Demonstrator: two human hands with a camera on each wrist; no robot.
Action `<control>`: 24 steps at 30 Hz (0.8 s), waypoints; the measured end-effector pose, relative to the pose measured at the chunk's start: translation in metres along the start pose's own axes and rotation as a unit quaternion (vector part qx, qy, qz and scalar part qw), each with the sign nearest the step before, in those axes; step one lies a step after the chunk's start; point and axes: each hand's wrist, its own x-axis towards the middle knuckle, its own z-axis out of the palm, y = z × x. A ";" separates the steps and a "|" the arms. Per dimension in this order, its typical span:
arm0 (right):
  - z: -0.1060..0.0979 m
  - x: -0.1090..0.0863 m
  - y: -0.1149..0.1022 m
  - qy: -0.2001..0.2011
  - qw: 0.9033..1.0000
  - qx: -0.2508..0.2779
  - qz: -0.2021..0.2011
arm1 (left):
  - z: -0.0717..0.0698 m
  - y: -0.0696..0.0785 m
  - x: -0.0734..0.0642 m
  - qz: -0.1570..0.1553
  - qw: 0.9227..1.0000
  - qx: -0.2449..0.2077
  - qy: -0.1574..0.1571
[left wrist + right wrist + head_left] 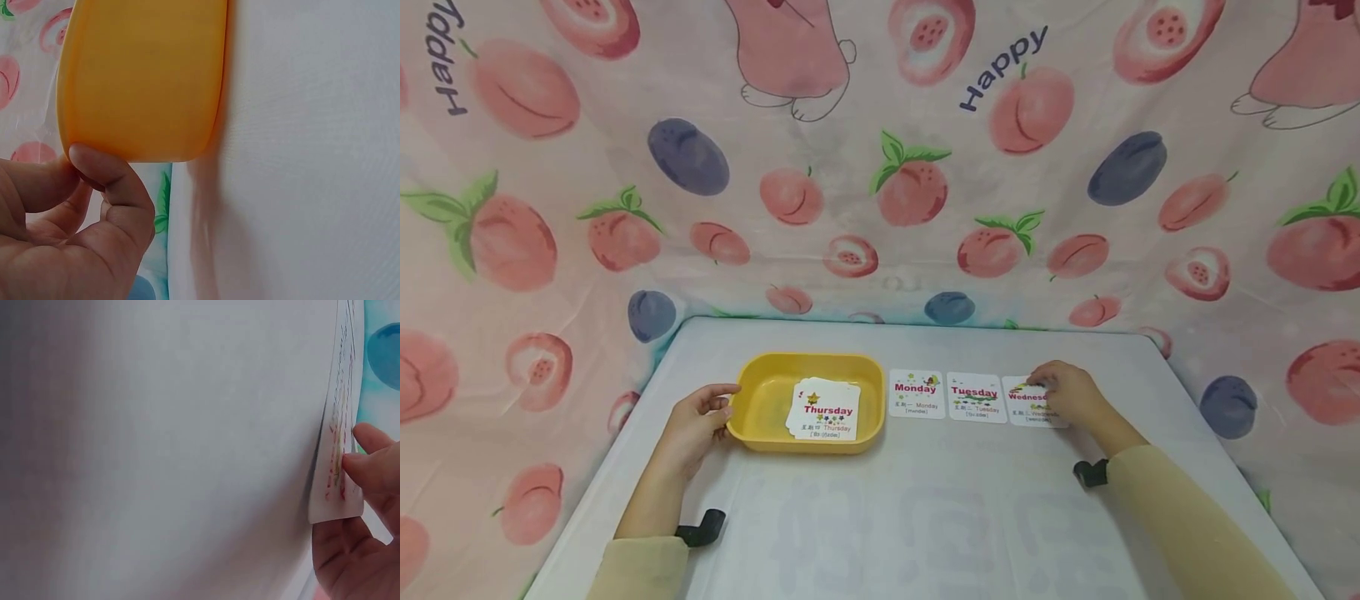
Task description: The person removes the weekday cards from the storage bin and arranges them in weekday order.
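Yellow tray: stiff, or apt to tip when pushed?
Probably stiff: the yellow tray shows no visible bend where the left hand holds it. Unlikely to tip, being wide and low. The card stack inside may shift; its uneven edges suggest loose cards.

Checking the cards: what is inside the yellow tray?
The yellow tray holds a stack of cards, the top one reading Thursday; the faces beneath are mostly covered.
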 end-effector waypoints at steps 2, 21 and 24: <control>0.001 0.000 0.000 0.004 1.000 -0.002 0.006 | 0.000 0.000 0.000 -0.001 1.000 -0.002 -0.001; 0.002 0.001 -0.003 0.015 0.999 -0.028 0.017 | -0.002 0.000 0.000 -0.002 1.000 -0.012 -0.009; 0.002 0.000 -0.004 0.019 0.999 -0.036 0.021 | -0.002 0.000 0.000 -0.001 1.000 -0.011 -0.009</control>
